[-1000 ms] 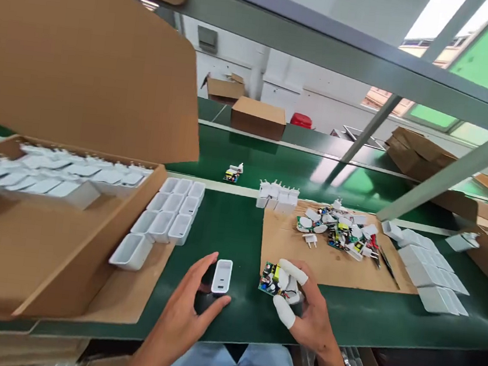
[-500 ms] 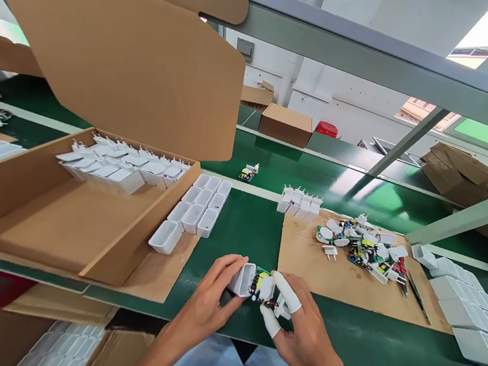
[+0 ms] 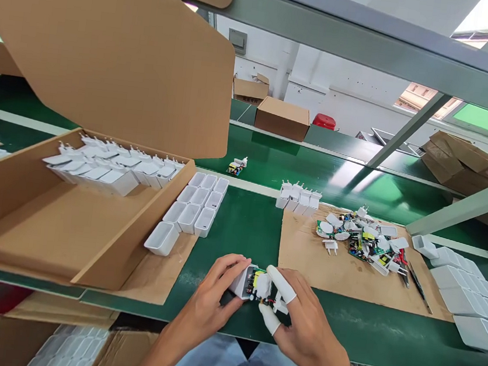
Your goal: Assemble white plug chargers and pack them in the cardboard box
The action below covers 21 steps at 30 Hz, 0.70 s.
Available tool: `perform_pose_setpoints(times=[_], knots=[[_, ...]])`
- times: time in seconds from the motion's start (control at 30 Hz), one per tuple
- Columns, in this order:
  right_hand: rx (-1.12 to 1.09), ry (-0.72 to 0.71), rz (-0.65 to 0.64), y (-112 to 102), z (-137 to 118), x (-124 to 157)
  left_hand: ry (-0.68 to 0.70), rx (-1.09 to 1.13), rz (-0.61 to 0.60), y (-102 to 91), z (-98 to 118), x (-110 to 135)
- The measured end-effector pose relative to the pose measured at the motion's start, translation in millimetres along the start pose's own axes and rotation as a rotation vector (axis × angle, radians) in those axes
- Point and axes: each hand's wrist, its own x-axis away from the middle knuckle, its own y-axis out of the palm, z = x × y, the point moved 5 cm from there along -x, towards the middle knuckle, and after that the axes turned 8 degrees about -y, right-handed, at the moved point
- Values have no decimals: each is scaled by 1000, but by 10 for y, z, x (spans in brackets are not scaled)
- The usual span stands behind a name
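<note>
Close to the bench's front edge, my left hand is closed around a white plastic charger case, its open end facing right. Between the white-covered thumb and finger of my right hand is a circuit board with a yellow part and a white pad. The board's left end is at the mouth of the case, partly inside it. A white plug piece hangs at the board's right side, partly hidden by my fingers. Both hands are just above the green bench.
On the left stands an open cardboard box holding white plug chargers. Beside it are rows of empty white cases. Right, a cardboard sheet bears piled circuit boards and tweezers. More cases line the right.
The circuit board has moved left, its end now a little into the case's mouth. My right hand has shifted left with it. The camera view has shifted slightly.
</note>
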Motion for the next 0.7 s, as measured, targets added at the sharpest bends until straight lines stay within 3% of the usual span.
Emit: perform_pose_setpoints(times=[0.7], knots=[[36,-23,-74,10,-20,-94,35,-49,-3,-24,81,-16]])
